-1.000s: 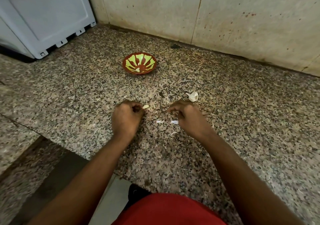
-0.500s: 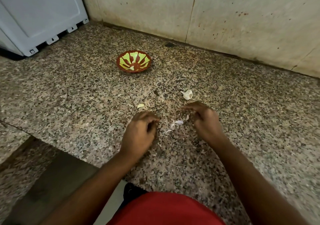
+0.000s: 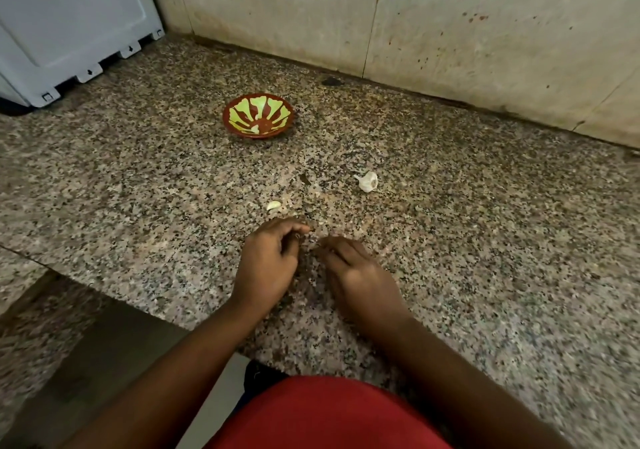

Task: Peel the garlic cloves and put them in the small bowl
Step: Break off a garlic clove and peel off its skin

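Hands drawn closer, left hand (image 3: 268, 263) fingers curled, right hand (image 3: 356, 272) fingers flat, small bowl (image 3: 258, 118) holding nothing visible

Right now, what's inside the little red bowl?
The small bowl shows only its red and yellow-green painted pattern; no garlic is visible inside. One clove lies on the counter nearer the hands.

A home kitchen: a speckled granite counter (image 3: 450, 241) set against a stained tile wall (image 3: 450, 33), with garlic (image 3: 367, 181), a painted bowl (image 3: 258, 119) and a white appliance (image 3: 69, 23).
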